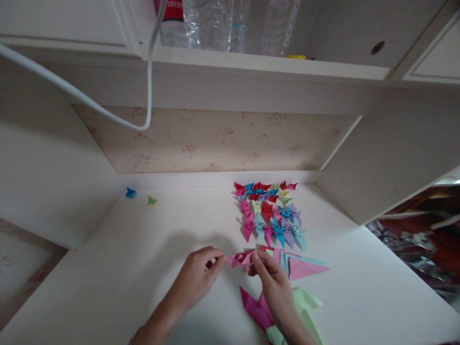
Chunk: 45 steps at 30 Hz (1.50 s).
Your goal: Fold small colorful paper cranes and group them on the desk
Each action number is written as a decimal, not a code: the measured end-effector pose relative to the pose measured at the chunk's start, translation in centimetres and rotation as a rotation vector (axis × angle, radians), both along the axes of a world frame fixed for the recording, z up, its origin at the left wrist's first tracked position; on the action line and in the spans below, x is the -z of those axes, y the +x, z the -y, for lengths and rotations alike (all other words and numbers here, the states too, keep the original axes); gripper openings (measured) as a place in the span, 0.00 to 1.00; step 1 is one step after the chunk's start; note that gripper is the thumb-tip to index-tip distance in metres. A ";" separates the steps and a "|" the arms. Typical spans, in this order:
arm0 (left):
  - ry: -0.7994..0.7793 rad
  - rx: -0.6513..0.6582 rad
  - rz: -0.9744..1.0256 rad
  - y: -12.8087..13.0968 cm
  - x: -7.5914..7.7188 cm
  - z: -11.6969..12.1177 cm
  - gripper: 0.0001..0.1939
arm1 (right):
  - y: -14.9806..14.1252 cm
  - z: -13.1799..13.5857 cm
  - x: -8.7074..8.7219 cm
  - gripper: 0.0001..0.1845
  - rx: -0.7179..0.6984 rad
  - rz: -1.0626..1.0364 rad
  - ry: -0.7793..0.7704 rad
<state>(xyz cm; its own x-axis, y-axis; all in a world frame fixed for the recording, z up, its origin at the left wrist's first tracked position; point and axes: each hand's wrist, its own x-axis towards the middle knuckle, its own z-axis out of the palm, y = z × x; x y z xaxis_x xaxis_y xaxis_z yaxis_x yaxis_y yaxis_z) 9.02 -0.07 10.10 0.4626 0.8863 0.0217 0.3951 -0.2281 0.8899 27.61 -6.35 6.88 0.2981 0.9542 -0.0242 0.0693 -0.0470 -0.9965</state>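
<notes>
Both of my hands pinch a small pink folded paper piece just above the white desk. My left hand grips its left tip with fingers closed. My right hand holds its right side between thumb and fingers. Beyond them lie several finished paper cranes in pink, blue, green, red and purple, set in rows. Right of my right hand are flat folded papers, pink and pale blue. Under my right wrist lie magenta and pale green sheets.
A blue paper piece and a green paper piece sit at the desk's far left corner. A shelf above holds plastic bottles, and a white cable hangs down. Cluttered dark items lie off the desk's right edge.
</notes>
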 end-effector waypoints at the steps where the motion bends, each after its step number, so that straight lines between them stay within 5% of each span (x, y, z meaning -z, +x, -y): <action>1: 0.027 0.039 -0.023 0.1 -0.4 -0.2 0.13 | 0.3 0.0 -0.1 0.19 0.013 0.002 0.003; 7: 0.106 0.121 -0.067 1.2 -2.1 -1.1 0.13 | 1.2 0.5 -0.5 0.19 0.053 -0.014 0.000; 18: 0.077 0.104 -0.066 2.1 -1.8 -1.8 0.14 | 2.9 -0.2 -0.8 0.23 0.077 0.068 -0.021; 21: 0.102 0.108 -0.068 2.4 -1.9 -2.5 0.14 | 6.4 0.7 -0.6 0.28 0.180 0.140 -0.071; 25: 0.182 0.120 -0.079 3.9 -2.2 -4.1 0.15 | 15.2 3.6 1.6 0.30 0.432 0.302 -0.237; 29: 0.329 0.169 -0.125 7.5 -2.5 -6.4 0.16 | 24.0 7.0 5.9 0.32 0.601 0.709 -0.403; 32: 0.431 0.201 -0.203 11.3 -2.2 -8.3 0.17 | 27.1 8.6 8.8 0.35 0.590 1.015 -0.456; 36: 0.507 0.227 -0.288 16.9 -1.4 -10.8 0.17 | 27.0 8.7 10.3 0.32 0.523 1.202 -0.584; 45: 0.512 0.151 -0.472 28.2 0.7 -15.7 0.17 | 26.8 8.0 9.9 0.28 0.498 1.208 -0.635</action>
